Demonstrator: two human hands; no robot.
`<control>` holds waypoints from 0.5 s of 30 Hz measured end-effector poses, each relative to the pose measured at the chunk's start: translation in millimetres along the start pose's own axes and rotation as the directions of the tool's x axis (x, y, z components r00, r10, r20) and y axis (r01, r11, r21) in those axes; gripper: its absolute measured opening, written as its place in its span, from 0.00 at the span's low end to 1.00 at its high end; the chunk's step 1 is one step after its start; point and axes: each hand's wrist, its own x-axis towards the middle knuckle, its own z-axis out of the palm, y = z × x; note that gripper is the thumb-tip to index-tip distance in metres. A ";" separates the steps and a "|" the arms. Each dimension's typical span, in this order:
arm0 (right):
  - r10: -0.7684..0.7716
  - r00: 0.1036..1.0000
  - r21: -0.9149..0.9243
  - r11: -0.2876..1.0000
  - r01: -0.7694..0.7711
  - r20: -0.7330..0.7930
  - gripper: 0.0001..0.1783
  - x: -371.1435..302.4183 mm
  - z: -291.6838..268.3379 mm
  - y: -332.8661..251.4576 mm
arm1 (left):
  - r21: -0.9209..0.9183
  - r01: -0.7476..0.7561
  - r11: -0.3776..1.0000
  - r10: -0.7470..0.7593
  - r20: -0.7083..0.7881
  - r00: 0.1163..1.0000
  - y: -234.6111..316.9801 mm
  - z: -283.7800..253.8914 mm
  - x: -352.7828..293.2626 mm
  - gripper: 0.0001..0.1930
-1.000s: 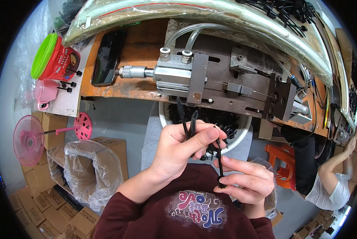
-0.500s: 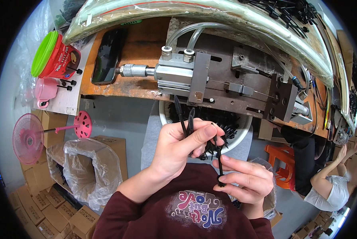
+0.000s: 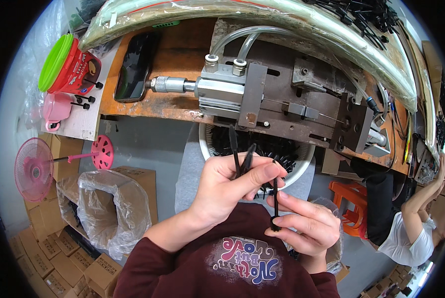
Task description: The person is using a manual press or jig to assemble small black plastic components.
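Pinched in my left hand (image 3: 222, 186) are two or so slim black mascara wands (image 3: 234, 141), their bristled ends pointing up past the fingers. My right hand (image 3: 309, 221) grips another black mascara wand (image 3: 275, 201) upright, by its thin stem and the wider round base at its lower end. The top of that wand reaches the left thumb and fingertips; whether they press on it I cannot tell. Right behind my hands, a white basket (image 3: 306, 166) holds a heap of black wand pieces.
A metal fixture (image 3: 222, 94) with clear air hoses spans the wooden bench (image 3: 173, 109). Left are a phone (image 3: 133, 69), a red tub (image 3: 78, 69), a pink cup (image 3: 57, 110) and a pink fan (image 3: 34, 170). An orange stool (image 3: 349, 208) and another person (image 3: 406, 233) are at right.
The wand in my right hand stands straighter, its top now beside my left thumb. My left fingers and the wands they hold have shifted slightly. The other person's arms have risen.
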 end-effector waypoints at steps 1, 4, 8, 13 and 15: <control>0.001 1.000 0.003 1.000 -0.001 -0.008 0.17 0.5 0.1 -1.0 | 0.018 -0.004 1.000 0.004 0.003 1.000 -0.1 0.3 -0.9 0.09; 0.001 1.000 0.008 1.000 0.000 -0.020 0.18 1.3 0.7 -2.5 | 0.011 -0.004 1.000 0.004 0.006 1.000 -2.9 1.8 -1.4 0.09; 0.001 1.000 -0.012 1.000 -0.002 -0.018 0.18 -2.2 1.6 -1.1 | 0.003 0.004 1.000 -0.004 0.020 1.000 -5.1 1.8 -0.3 0.10; 0.020 0.996 -0.124 0.992 -0.030 -0.083 0.18 2.8 0.6 -0.9 | -0.041 0.045 0.998 -0.043 0.049 0.998 -6.1 2.3 2.0 0.15; -0.009 0.989 -0.275 0.961 -0.033 -0.150 0.18 14.6 -2.6 3.5 | -0.059 0.034 0.998 -0.030 0.061 0.998 -7.5 2.8 2.0 0.17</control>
